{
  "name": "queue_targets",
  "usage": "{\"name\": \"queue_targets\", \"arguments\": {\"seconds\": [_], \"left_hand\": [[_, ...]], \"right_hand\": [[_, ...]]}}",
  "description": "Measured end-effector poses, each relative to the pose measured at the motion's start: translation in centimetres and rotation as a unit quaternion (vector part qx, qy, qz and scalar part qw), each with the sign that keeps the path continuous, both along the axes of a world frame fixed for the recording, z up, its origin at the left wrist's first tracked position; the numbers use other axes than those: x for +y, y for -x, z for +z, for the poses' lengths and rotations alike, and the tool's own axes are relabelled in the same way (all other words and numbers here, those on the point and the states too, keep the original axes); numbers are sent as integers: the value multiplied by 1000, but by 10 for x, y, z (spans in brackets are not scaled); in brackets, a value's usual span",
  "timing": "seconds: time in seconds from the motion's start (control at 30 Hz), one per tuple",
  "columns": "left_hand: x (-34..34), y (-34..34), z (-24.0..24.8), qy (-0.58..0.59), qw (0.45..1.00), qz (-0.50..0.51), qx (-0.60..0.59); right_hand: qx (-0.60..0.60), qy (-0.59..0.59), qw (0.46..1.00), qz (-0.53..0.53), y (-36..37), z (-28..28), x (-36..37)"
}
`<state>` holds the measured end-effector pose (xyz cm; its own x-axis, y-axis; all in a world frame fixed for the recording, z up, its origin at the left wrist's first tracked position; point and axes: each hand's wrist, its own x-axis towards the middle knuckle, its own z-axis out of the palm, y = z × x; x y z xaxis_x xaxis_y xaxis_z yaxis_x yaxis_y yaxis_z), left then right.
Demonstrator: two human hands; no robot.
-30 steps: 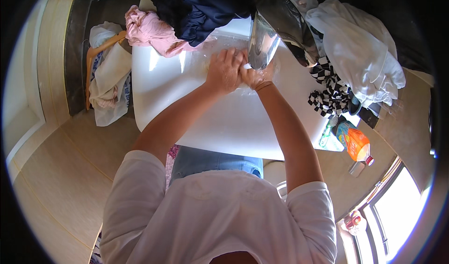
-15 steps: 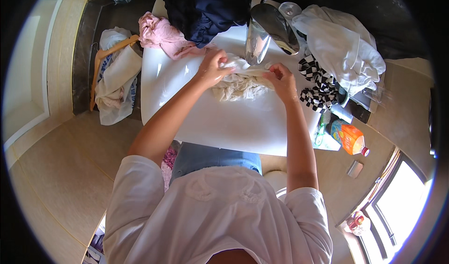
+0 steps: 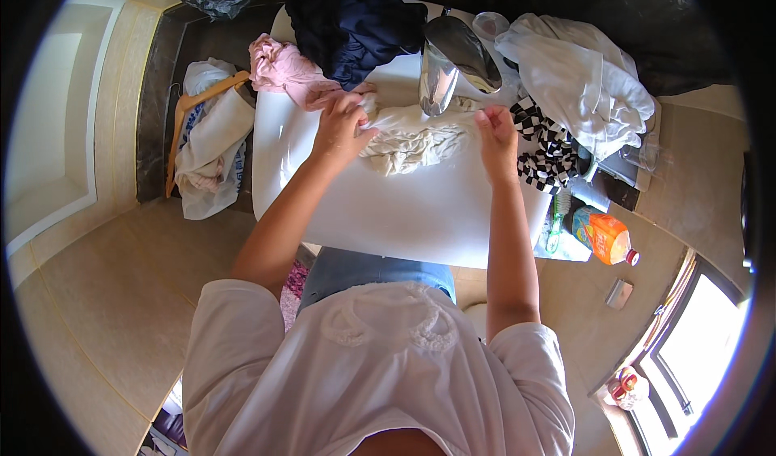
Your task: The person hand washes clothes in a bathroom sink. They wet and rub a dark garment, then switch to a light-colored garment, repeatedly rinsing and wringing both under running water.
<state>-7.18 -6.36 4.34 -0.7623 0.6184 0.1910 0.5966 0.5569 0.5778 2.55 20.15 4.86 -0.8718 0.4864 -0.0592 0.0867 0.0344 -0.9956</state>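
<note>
A wet-looking cream-white cloth garment [image 3: 414, 150] lies bunched in the white sink [image 3: 388, 221], under the chrome faucet [image 3: 437, 84]. My left hand [image 3: 340, 133] is closed on the garment's left end, beside the pink cloth [image 3: 289, 69]. On the other side my right hand [image 3: 496, 133] pinches its right end near the checkered cloth. Between both hands the upper part of the garment is stretched out, while the rest sits crumpled below. The exact grip of the fingertips is partly hidden.
Dark navy clothing [image 3: 356, 27] is heaped at the sink's back. To the right lie white fabric [image 3: 578, 84], a black-and-white checkered cloth [image 3: 543, 153], a green brush [image 3: 556, 221] and an orange bottle [image 3: 606, 236]. A wooden hanger [image 3: 179, 120] and plastic bag [image 3: 212, 189] are at left.
My hands have moved apart, the left one leftward and the right one slightly right. The garment between them is now spread wider.
</note>
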Motion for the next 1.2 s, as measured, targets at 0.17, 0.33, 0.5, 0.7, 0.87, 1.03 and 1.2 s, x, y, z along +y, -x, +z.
{"name": "queue_targets", "arguments": {"seconds": [0.17, 0.33, 0.5, 0.7, 0.87, 1.03, 1.2], "left_hand": [[-7, -4, 0, -124, 966, -20, -225], [5, -17, 35, -128, 952, -25, -278], [-1, -12, 73, -183, 967, -39, -172], [1, -11, 171, -327, 944, -28, -29], [-6, -10, 207, -385, 916, -82, 81], [1, -28, 164, -318, 922, -30, -220], [-7, -42, 45, -12, 977, -49, -206]], "right_hand": [[-35, 265, 960, -81, -6, 25, -1], [33, 281, 959, 7, -3, 76, -3], [114, 237, 963, 63, -6, 118, -1], [256, 160, 949, 91, -3, 182, 5], [377, 109, 894, 218, -7, 228, 7], [228, -27, 955, 186, -14, 188, -13], [-34, -138, 957, 254, -22, 97, -30]]}}
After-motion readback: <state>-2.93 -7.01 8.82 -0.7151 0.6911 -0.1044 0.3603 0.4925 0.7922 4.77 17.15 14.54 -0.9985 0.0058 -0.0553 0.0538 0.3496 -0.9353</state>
